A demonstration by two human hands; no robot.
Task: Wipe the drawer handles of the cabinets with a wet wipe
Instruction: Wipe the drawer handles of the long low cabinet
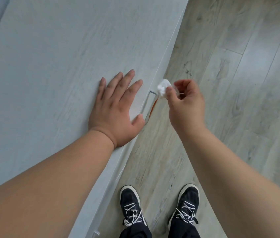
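Pale wood-grain cabinet top, left grip spread flat on it, holding nothing. Right grip pinching balled wet wipe just beside far end of metal drawer handle. Looks soft, light, damp-slick; best pinched at fingertips.

My left grip lies palm down, fingers spread, on the pale grey wood-grain cabinet top, close to its front edge. Below that edge is the light plank floor. My dark, white-laced left shoe and right shoe stand on it.
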